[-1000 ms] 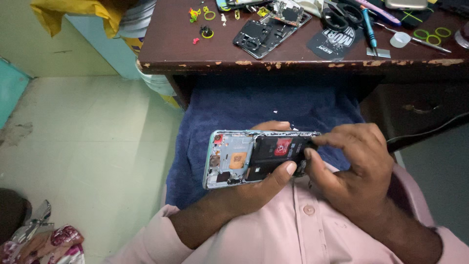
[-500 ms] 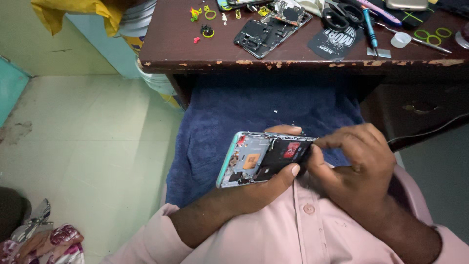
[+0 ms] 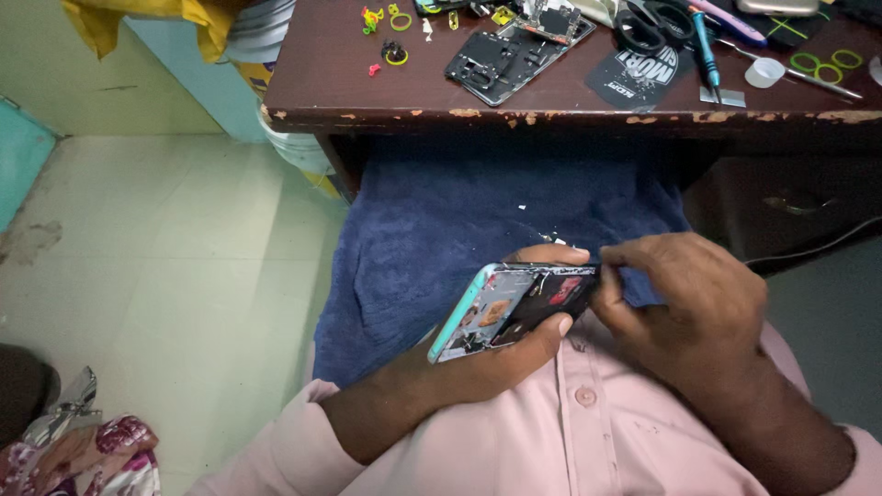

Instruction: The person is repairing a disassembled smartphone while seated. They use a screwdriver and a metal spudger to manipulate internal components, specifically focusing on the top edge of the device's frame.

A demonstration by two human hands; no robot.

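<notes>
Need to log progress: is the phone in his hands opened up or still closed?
Opened up. The phone shows bare internal parts with no back cover, cradled in the left hand while the right hand pinches its end.

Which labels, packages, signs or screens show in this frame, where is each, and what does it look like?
Red label: small rectangle on the black part inside the opened phone, held between left hand and right hand over the blue towel.
Printed mat: dark, rounded, white lettering, on the brown desk by the scissors.
No screens or packages visible.
</notes>
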